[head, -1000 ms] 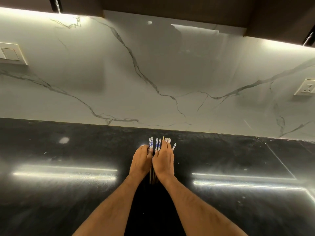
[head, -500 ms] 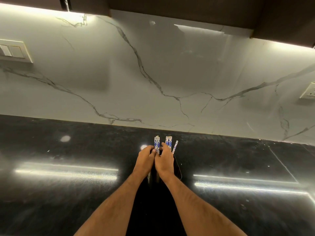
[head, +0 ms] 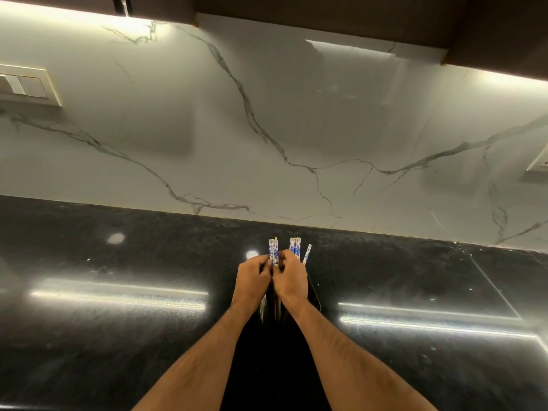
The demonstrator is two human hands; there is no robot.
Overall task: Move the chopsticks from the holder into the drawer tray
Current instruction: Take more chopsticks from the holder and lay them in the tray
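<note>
Fingers of my left hand and right hand curl around the chopsticks, gripping them. Their patterned tops stick up just past my fingertips.

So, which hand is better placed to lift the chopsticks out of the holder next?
Probably the right hand: its fingers curl around most of the chopsticks, above the dark holder. The left hand pinches only a few at the bundle's left side.

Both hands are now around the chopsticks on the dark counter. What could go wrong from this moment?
One chopstick leans away to the right of the bundle of chopsticks, so it may slip out of the grip. The left hand and right hand cover the holder, which might tip on the glossy counter.
</note>
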